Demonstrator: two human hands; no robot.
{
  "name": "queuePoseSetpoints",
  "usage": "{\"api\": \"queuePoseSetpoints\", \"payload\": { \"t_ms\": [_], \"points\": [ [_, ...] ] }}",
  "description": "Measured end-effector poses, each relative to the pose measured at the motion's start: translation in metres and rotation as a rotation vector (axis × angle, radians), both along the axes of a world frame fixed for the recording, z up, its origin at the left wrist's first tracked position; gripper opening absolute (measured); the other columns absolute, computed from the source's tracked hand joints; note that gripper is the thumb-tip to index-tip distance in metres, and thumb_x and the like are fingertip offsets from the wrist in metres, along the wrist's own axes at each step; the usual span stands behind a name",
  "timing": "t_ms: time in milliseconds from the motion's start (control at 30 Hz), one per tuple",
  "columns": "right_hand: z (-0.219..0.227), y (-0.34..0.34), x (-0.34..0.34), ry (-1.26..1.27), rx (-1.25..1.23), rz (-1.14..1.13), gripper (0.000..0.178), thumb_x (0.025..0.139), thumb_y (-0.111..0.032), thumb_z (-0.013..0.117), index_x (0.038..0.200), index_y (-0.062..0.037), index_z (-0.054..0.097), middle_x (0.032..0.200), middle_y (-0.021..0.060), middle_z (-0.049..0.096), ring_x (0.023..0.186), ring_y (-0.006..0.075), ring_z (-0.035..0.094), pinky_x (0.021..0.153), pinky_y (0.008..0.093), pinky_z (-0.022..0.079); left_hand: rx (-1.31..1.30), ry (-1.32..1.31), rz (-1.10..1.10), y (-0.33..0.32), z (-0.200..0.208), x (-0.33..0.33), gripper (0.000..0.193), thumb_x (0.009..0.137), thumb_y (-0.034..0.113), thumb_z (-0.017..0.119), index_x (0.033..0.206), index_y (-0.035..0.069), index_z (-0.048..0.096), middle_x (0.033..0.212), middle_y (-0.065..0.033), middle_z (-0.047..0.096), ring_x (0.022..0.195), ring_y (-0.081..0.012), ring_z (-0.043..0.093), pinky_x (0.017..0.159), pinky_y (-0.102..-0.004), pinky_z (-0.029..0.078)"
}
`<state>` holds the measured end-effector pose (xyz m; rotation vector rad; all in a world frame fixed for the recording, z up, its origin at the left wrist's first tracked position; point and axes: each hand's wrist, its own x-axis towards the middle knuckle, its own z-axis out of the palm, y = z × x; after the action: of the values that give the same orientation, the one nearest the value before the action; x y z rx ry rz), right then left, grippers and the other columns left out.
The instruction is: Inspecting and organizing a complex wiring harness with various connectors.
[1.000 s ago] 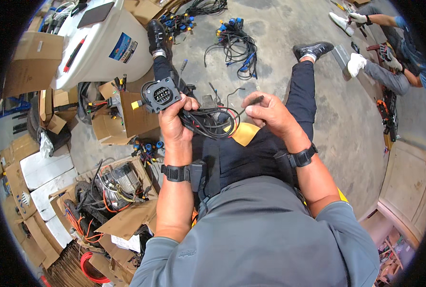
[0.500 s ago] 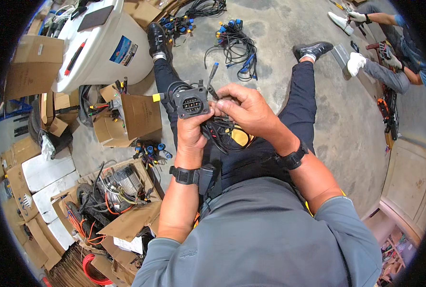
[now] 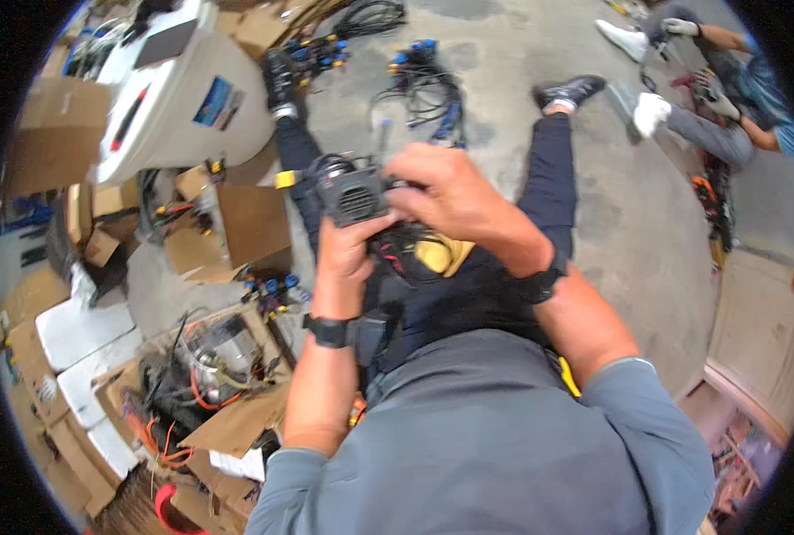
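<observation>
A square black connector socket (image 3: 356, 200) with a ribbed-looking round face is held up over my lap, blurred by motion. My left hand (image 3: 343, 254) grips it from below, the thumb along its lower edge. Close at its right side, my right hand (image 3: 450, 196) has its fingers curled in a pinch on a thin black cable (image 3: 383, 134), whose end stands up faintly beyond the knuckles. The fingertips themselves are smeared. Black wires (image 3: 401, 245) hang under the hands beside a yellow piece (image 3: 434, 257) on my lap. A yellow tab (image 3: 286, 179) sticks out left of the socket.
Cable bundles (image 3: 428, 85) lie on the floor between my feet. A white tub (image 3: 174, 107) stands at far left, near open cardboard boxes (image 3: 250, 223). A box with a motor (image 3: 228, 348) is at lower left. Another person (image 3: 762, 98) works at far right.
The whole view has shifted slightly and blurred. My right hand has turned, its knuckles now higher over the thin cable. The left hand still keeps hold of the socket.
</observation>
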<state>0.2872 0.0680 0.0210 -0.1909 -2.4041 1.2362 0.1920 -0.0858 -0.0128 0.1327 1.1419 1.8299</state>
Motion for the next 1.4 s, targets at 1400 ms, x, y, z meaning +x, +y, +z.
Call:
{"api": "queuePoseSetpoints", "payload": {
  "t_ms": [1400],
  "points": [
    [-0.029,-0.018,0.026,-0.276,-1.008,-0.146,0.028,0.092,-0.025,0.059,0.103,0.0005,0.065,0.080,-0.0007,0.060,0.067,0.0056,0.054,0.058,0.0216,0.045,0.369,0.077,-0.076,0.002,0.010,-0.013,0.017,0.077,0.014,0.068,0.075,0.010,0.051,0.062,-0.0026,0.047,0.070,-0.0218,0.052,0.090,-0.0444,0.041]
  ]
}}
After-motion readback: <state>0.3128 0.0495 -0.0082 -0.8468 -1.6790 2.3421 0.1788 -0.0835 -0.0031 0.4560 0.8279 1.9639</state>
